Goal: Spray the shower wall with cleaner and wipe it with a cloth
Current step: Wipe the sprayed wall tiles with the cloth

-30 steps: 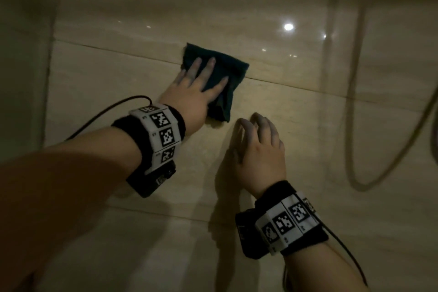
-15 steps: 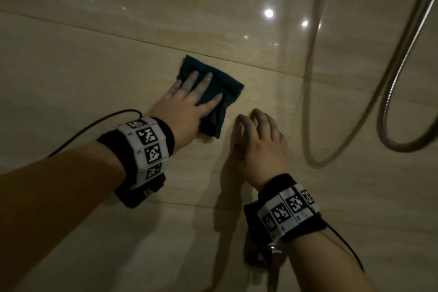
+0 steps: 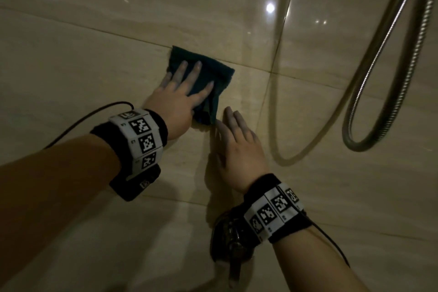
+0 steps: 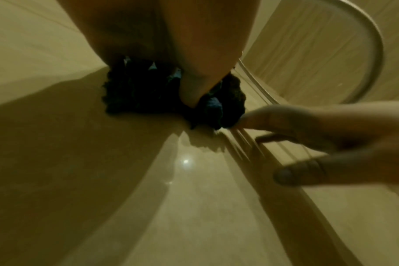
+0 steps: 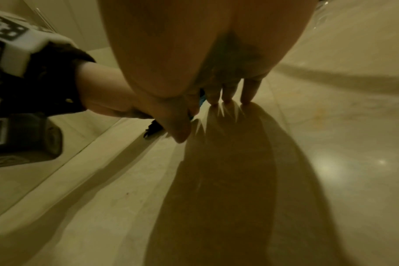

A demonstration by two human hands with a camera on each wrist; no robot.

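Note:
A dark teal cloth (image 3: 213,71) lies flat against the beige tiled shower wall (image 3: 94,54). My left hand (image 3: 182,87) presses it to the tile with straight, spread fingers. In the left wrist view the cloth (image 4: 143,93) bunches under my palm. My right hand (image 3: 237,140) rests flat on the wall just below and right of the cloth, fingers straight, its fingertips close to the cloth's lower corner. In the right wrist view the right fingers (image 5: 228,93) touch the tile with a sliver of cloth (image 5: 153,129) beside the thumb. No spray bottle is in view.
A metal shower hose (image 3: 379,73) hangs in a loop on the right, close to the wall. Grout lines cross the tiles near the cloth. Ceiling lights reflect in the glossy tile (image 3: 270,8).
My left hand has slid the cloth to the right along the wall. My right hand's fingers went from curled to flat on the tile. The view shifted right, showing more of the hose.

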